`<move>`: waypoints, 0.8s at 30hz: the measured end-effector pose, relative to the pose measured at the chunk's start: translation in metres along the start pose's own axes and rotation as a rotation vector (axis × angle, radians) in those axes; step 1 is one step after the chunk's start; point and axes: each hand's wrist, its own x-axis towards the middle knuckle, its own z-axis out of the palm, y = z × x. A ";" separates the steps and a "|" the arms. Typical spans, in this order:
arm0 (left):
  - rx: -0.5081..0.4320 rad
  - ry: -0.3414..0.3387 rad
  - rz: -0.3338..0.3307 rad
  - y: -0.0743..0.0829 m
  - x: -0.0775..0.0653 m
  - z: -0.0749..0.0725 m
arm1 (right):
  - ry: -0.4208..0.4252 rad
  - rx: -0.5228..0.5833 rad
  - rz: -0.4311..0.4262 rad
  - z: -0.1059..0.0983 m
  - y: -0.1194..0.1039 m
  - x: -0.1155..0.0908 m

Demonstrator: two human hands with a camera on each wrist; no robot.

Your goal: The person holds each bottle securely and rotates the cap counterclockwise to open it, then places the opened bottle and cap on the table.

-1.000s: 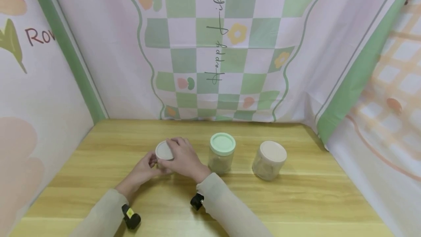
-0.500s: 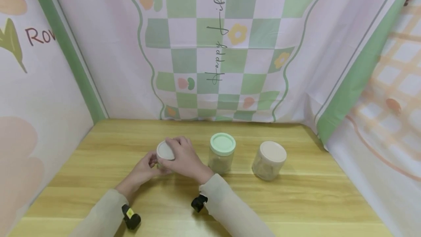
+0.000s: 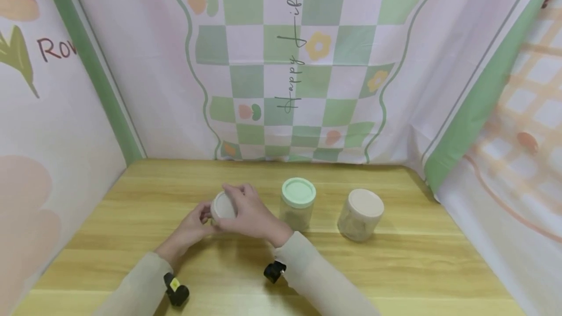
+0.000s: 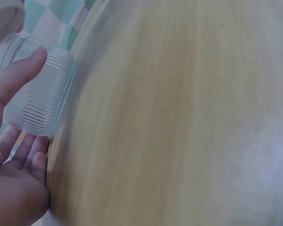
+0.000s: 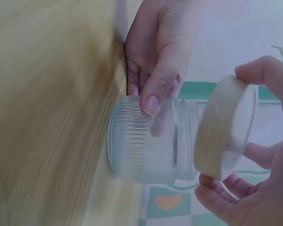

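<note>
A clear glass jar [image 5: 137, 155] with ribbed sides stands on the table, its threaded neck exposed in the right wrist view. My left hand [image 3: 193, 226] holds it at the side, thumb against the glass and fingers behind. Just off the mouth, tilted, is an off-white lid [image 3: 223, 207]. Fingers and thumb of my right hand [image 3: 252, 216] grip this lid by its edge. In the right wrist view the lid's lower edge is close to the rim, while a wider gap shows at the other side. The jar's body is mostly hidden by the hands in the head view.
A jar with a mint green lid [image 3: 298, 192] stands just right of my right hand. Farther right is a jar with a beige lid [image 3: 361, 214]. The wooden table [image 3: 395, 272] ends at a checked curtain [image 3: 285, 77] behind.
The off-white lid has risen off the jar and tilted, shifting slightly right with my right hand. My left hand has stayed nearly still on the jar.
</note>
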 end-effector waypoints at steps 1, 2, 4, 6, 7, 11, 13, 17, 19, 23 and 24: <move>-0.005 -0.006 0.004 0.000 0.000 0.000 | -0.007 0.006 0.006 -0.001 0.000 -0.001; -0.003 -0.007 0.006 0.000 0.000 0.000 | -0.015 0.010 0.010 -0.001 0.000 -0.002; -0.004 -0.004 0.011 0.000 0.000 0.000 | -0.026 0.002 0.012 -0.001 0.000 -0.004; -0.005 -0.008 0.009 0.000 0.000 0.000 | -0.034 -0.007 0.013 -0.002 0.000 -0.007; -0.001 -0.010 0.011 0.000 0.000 0.000 | -0.037 -0.012 0.012 -0.002 0.000 -0.008; 0.000 -0.005 0.008 0.001 0.000 0.000 | -0.050 -0.011 -0.001 -0.006 -0.001 -0.015; -0.007 0.001 0.010 0.001 0.001 0.001 | -0.064 -0.020 -0.022 -0.007 -0.002 -0.018; -0.013 0.004 0.023 0.002 0.001 0.001 | -0.102 -0.041 -0.077 -0.009 -0.003 -0.023; -0.014 0.002 0.024 0.002 0.001 0.001 | -0.117 -0.037 -0.113 -0.009 -0.003 -0.025; -0.015 -0.004 0.016 0.002 0.000 0.001 | -0.143 -0.013 -0.169 -0.008 -0.001 -0.028; -0.012 -0.005 0.012 0.002 0.000 0.001 | -0.153 -0.012 -0.173 -0.008 0.000 -0.029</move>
